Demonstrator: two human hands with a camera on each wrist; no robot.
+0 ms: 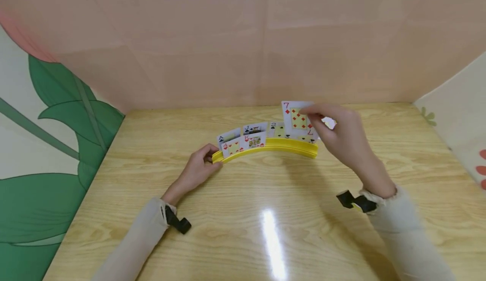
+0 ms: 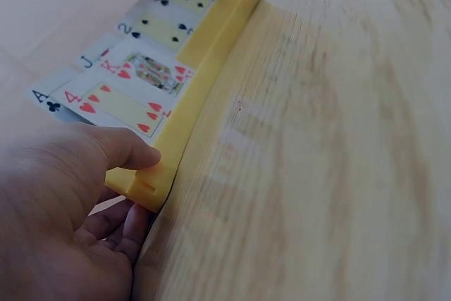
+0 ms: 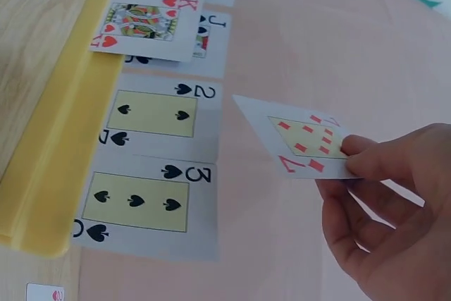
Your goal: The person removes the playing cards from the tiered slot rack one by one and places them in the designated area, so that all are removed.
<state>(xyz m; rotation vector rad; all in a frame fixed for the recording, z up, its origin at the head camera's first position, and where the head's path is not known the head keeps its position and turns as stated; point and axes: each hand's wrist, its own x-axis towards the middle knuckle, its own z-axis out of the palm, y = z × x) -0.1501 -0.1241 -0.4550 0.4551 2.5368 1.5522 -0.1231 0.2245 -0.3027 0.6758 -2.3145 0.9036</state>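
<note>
Nearest are the sleeves [image 1: 133, 239], resting over the bare wood of the desk [image 1: 212, 217]. Past them, the left hand [image 1: 195, 166] grips the left end of the yellow rack [image 1: 291, 144], thumb on its upper face and fingers curled round the end. The rack stands on the desk, a curved, ridged strip that looks like stiff, light plastic; being light, it would probably slide if nudged, so the end is a sensible place to steady it.

In the rack's front row stand the four [image 1: 232, 148] and king [image 1: 254, 141] of hearts. Behind them are the ace [image 1: 229, 136] and jack [image 1: 258, 125], then, uncovered, the two [image 1: 278, 129] and three [image 3: 141, 206] of spades.

The right hand [image 1: 343, 135] pinches the seven [image 1: 296, 121] of diamonds between thumb and fingers near its upper right corner, holding it over the right half of the rack, apart from the other cards and tilted. The card should be very light, thin and springy, smooth enough to slip or swivel in a loose pinch, and easily creased by a hard one. Holding it high keeps the lower edge free for a slot.
</note>
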